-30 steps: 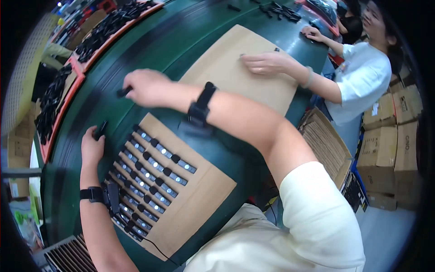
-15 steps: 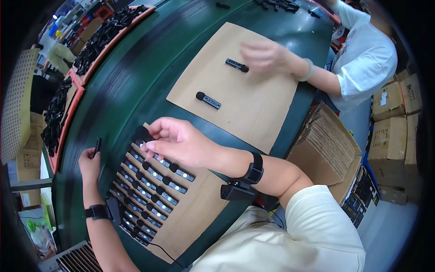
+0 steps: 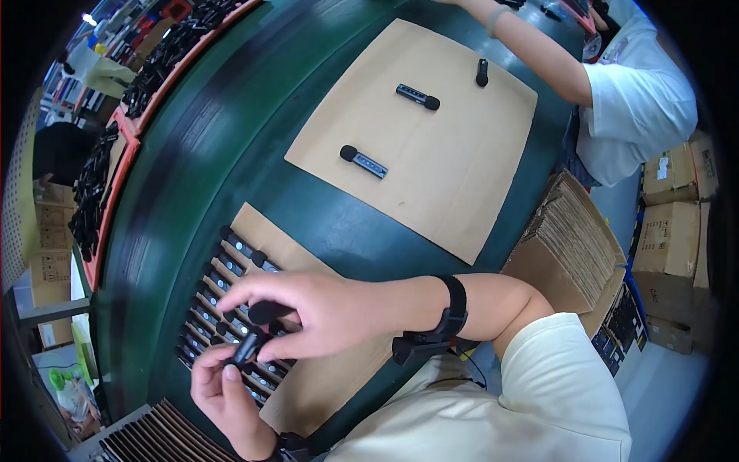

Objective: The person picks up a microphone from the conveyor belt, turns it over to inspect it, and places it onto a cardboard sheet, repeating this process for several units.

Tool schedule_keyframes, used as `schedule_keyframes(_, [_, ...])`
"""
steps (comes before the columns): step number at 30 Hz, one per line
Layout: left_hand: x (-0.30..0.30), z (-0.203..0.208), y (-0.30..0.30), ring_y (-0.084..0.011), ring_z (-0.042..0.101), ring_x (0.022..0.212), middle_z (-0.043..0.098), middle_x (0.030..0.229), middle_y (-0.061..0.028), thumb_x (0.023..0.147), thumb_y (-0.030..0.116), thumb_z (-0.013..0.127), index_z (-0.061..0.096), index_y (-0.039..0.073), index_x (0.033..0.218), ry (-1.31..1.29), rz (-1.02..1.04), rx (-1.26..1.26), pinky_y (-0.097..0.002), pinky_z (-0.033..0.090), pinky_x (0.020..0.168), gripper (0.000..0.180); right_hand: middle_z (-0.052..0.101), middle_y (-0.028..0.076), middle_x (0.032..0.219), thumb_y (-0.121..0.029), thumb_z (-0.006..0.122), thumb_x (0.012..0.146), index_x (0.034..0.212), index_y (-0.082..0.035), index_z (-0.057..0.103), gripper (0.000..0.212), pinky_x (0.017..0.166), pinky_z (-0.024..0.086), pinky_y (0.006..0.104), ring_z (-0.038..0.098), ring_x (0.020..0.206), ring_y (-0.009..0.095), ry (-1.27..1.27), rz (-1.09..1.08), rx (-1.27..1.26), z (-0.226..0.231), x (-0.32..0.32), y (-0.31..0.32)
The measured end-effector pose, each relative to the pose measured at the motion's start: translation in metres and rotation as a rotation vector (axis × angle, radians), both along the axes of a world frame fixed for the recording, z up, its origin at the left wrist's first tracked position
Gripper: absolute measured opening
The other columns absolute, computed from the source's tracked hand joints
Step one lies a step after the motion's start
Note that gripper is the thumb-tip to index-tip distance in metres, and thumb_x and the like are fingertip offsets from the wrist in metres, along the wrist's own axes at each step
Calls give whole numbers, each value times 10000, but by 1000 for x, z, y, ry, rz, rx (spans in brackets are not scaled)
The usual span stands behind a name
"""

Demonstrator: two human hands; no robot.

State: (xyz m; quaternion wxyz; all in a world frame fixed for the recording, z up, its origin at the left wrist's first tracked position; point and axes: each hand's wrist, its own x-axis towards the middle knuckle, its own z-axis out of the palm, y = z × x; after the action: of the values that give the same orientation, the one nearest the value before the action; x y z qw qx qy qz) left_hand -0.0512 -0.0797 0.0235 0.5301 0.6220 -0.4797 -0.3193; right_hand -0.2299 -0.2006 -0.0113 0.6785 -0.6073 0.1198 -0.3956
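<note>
My left hand (image 3: 223,389) pinches a small black clip-on microphone (image 3: 248,348) between thumb and fingers. Just beyond it, my right hand (image 3: 315,316) is closed round a black foam cover (image 3: 265,312), its thumb close to the microphone's end. Whether cover and microphone touch is hard to tell. Under both hands, rows of similar microphones with foam tips (image 3: 229,263) lie on a cardboard sheet (image 3: 342,377), partly hidden by my hands and right forearm.
A larger cardboard sheet (image 3: 462,177) on the green table holds a few microphones (image 3: 366,162). A co-worker's arm (image 3: 531,46) reaches across the far right. Orange trays of black parts (image 3: 96,192) line the left; a carton of cardboard dividers (image 3: 573,239) stands at right.
My left hand has come right and nearer, bringing its microphone to my right hand, which has also come nearer. The co-worker's hand has left the large sheet, where a third microphone now shows.
</note>
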Motion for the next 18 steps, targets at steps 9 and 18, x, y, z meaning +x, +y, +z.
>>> schedule_keyframes(9, [-9,-17,17,-161,612,884,632,997,-126,907,165,626,591,-79,1041,208,55,-63,-270,490,817,280,587,76,854,-69,719,799,974,-65,649,189,635,471,348,595,773,256,21,-145,-424,-16,7,9])
schedule_keyframes(18, [-4,-18,28,-155,578,909,606,1026,-102,908,267,687,570,-41,1132,3,73,-17,-276,458,847,398,594,72,852,-94,734,805,992,-74,646,208,618,467,330,602,764,234,93,-70,-387,-13,9,12])
